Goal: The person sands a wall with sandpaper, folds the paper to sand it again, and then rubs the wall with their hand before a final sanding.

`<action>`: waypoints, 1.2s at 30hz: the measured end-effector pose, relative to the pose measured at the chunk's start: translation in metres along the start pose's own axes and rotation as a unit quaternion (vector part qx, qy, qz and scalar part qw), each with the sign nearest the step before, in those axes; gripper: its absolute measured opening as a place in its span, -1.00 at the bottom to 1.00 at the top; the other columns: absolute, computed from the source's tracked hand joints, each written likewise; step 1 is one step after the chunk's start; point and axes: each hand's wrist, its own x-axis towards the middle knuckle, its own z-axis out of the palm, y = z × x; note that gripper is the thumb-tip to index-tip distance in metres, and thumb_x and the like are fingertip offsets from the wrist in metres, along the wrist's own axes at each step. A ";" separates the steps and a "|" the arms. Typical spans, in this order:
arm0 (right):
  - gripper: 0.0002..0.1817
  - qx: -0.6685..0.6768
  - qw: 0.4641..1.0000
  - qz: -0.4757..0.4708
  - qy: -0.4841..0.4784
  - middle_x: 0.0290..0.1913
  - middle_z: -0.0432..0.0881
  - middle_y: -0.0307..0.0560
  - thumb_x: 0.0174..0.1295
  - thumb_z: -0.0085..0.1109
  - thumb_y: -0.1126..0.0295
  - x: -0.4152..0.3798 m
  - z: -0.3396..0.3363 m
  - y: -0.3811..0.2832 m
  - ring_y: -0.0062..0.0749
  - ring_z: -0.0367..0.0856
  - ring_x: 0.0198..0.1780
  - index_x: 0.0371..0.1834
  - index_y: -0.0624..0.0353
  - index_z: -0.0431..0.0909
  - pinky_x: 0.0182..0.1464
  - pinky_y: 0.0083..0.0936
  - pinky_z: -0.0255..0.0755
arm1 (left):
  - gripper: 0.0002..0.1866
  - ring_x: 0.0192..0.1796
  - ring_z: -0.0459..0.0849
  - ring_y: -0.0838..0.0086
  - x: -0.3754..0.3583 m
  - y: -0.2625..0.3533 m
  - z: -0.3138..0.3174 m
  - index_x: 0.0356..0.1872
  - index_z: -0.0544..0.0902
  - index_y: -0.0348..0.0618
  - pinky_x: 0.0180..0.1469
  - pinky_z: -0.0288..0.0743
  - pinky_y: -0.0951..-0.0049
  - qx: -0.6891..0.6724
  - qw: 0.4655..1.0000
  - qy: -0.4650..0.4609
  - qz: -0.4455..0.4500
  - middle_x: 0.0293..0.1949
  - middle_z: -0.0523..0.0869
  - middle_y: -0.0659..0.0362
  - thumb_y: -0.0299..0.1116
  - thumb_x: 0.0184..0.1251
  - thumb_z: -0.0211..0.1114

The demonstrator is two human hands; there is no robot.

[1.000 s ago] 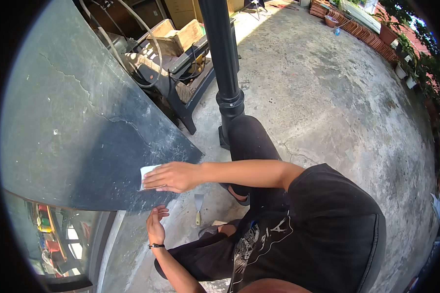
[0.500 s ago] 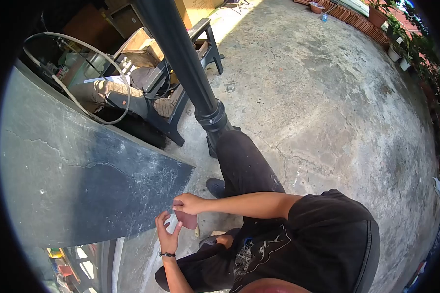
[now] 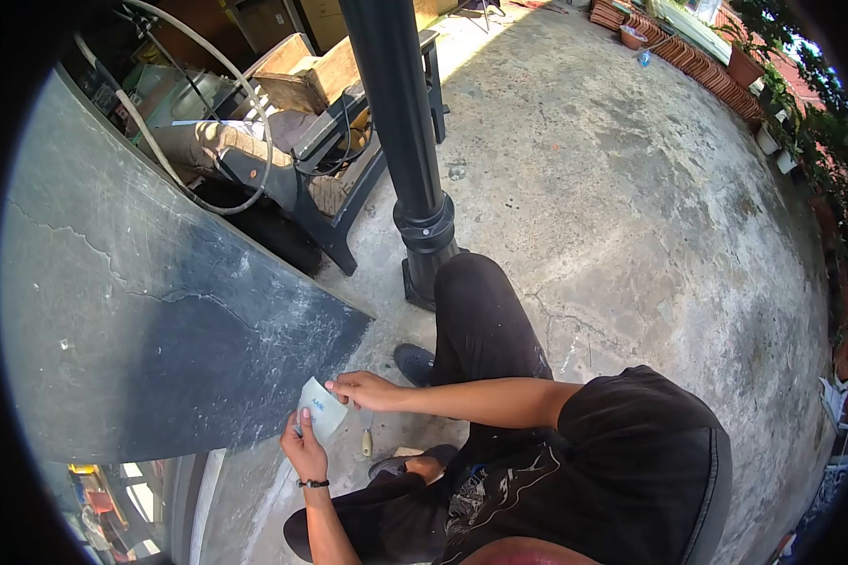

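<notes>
A small piece of sandpaper (image 3: 321, 411) is held between my two hands, its pale backing with blue writing facing up. My left hand (image 3: 305, 450), with a dark bracelet at the wrist, pinches its lower left edge between thumb and fingers. At the upper right edge, my right hand (image 3: 366, 390) grips it with closed fingers. Below my right hand, a scraper-like tool with a light handle (image 3: 367, 442) is on the floor; its far end is partly hidden. The dark grey wall surface (image 3: 245, 377) with cracks and pale scuffs is just beyond the sheet.
A black metal post (image 3: 400, 122) rises in front of my knee. Behind it stands a dark workbench (image 3: 334, 231) holding a wooden box (image 3: 311, 80) and cables. Worn concrete floor (image 3: 612, 207) extends right, towards stacked tiles (image 3: 688, 52) and potted plants.
The sandpaper has been turned over: its reddish-brown face showed before, and now its pale written back does. My left hand has closed on the edge. The camera view has shifted slightly.
</notes>
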 end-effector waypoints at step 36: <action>-0.57 0.019 0.993 -0.075 -0.092 -0.14 0.78 -0.20 0.70 -0.06 0.05 -0.017 0.004 -0.012 -0.47 0.71 -0.23 0.11 0.13 0.70 -0.21 -0.45 0.57 | -0.61 -0.16 0.74 0.58 0.000 -0.003 0.003 0.02 0.78 -0.37 -0.12 0.59 0.45 -0.071 0.993 -0.057 -0.076 -0.16 0.87 0.16 -0.17 0.53 0.54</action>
